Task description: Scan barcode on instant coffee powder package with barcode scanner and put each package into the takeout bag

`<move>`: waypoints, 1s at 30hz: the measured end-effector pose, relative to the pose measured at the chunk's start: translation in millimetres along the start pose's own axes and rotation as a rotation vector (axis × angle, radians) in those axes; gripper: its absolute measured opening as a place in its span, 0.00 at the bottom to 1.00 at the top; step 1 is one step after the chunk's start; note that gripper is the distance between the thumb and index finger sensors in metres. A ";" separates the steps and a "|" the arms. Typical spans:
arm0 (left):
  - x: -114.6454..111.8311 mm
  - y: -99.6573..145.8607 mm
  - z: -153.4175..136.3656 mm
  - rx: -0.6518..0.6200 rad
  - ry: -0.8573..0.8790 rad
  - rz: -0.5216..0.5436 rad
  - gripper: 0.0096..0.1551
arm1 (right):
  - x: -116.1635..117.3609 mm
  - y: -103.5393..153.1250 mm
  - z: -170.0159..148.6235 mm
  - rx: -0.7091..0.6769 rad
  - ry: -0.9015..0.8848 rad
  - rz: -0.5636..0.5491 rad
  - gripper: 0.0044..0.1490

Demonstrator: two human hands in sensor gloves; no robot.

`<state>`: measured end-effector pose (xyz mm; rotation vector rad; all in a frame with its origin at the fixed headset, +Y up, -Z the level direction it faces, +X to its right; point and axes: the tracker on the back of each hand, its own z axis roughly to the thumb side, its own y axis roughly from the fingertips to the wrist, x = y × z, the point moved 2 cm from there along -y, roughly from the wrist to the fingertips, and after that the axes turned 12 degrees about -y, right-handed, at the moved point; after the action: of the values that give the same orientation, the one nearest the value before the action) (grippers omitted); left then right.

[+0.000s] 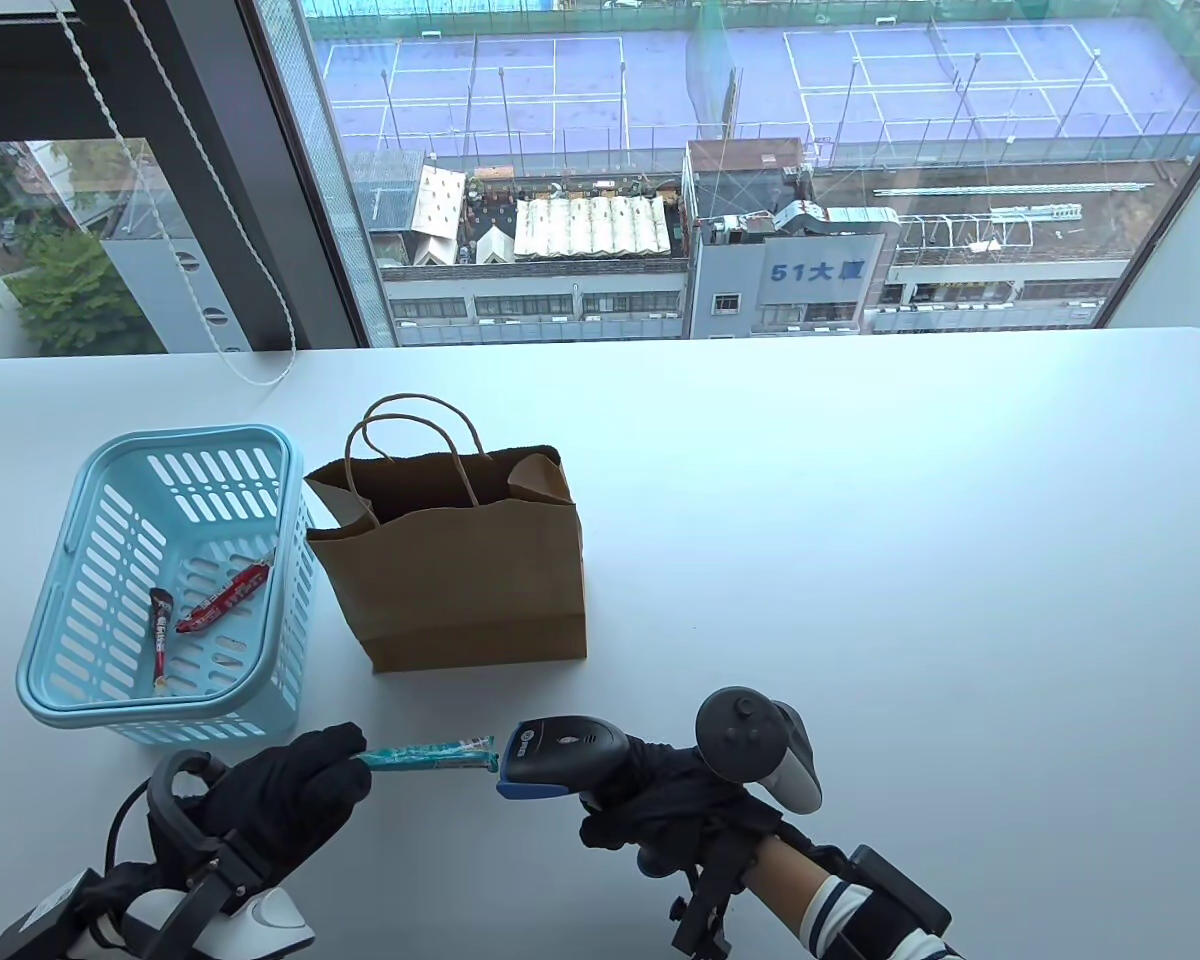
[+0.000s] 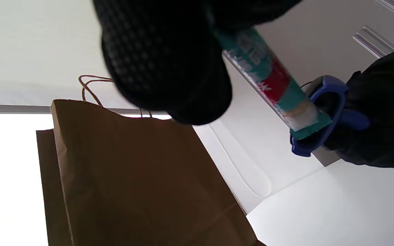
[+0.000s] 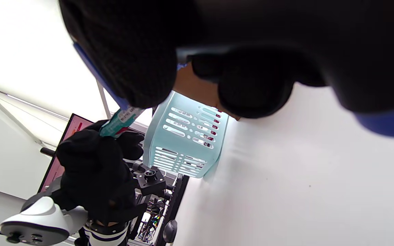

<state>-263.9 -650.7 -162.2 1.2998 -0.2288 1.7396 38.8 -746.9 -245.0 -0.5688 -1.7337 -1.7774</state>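
Observation:
My left hand (image 1: 290,790) pinches one end of a teal stick package (image 1: 430,753) and holds it level near the table's front edge. My right hand (image 1: 660,800) grips the black barcode scanner (image 1: 560,750), whose blue-rimmed window almost touches the package's free end. In the left wrist view the teal and red package (image 2: 272,82) points into the scanner's blue rim (image 2: 323,116). The brown takeout bag (image 1: 460,560) stands open just behind the hands. Two red stick packages (image 1: 225,597) lie in the light blue basket (image 1: 50,640) at the left.
The basket stands against the bag's left side, both on a white table (image 1: 860,550) that runs back to a large window. A blind cord (image 1: 260,380) hangs onto the table behind the basket. In the right wrist view a monitor (image 3: 70,136) shows behind my left hand.

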 end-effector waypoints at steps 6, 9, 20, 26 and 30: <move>-1.8 0.7 -0.5 0.006 0.018 -0.012 0.16 | 0.0 -1.0 0.4 -0.038 0.009 0.011 0.36; -2.2 0.6 -0.3 0.004 0.025 -0.018 0.16 | -1.2 -1.0 -1.7 -0.045 -0.018 -0.005 0.36; -3.6 -0.3 0.8 -0.007 0.044 -0.036 0.16 | -0.5 -0.8 -4.3 -0.037 -0.037 0.020 0.39; 22.5 -4.3 -30.9 0.137 -0.072 0.060 0.17 | 0.0 -0.9 -4.8 -0.030 -0.043 0.025 0.39; 62.5 -11.2 -93.4 0.426 -0.218 0.146 0.17 | 0.3 -1.8 -4.5 -0.035 -0.044 0.032 0.39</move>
<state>-318.3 -552.1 -153.8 1.8241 -0.0777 1.8310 37.8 -751.5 -246.5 -0.6505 -1.7165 -1.7884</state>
